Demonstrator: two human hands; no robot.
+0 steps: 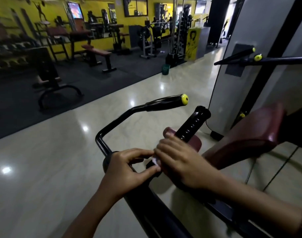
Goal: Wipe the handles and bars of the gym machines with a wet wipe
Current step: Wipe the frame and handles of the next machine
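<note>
A black gym machine bar (102,134) bends up from the bottom centre and ends in a grip with a yellow cap (184,99). Beside it a second black ribbed handle (193,124) slants up to the right. My right hand (179,162) wraps round the lower end of this ribbed handle. A small white wet wipe (155,160) shows between both hands, mostly hidden by the fingers. My left hand (127,166) pinches the wipe's edge with thumb and fingertips, right against the right hand.
A maroon padded seat (250,134) sits to the right, with a grey machine housing (232,78) and more yellow-capped handles (257,57) behind. Glossy tiled floor spreads left; benches and weight racks stand on the black mat at the back.
</note>
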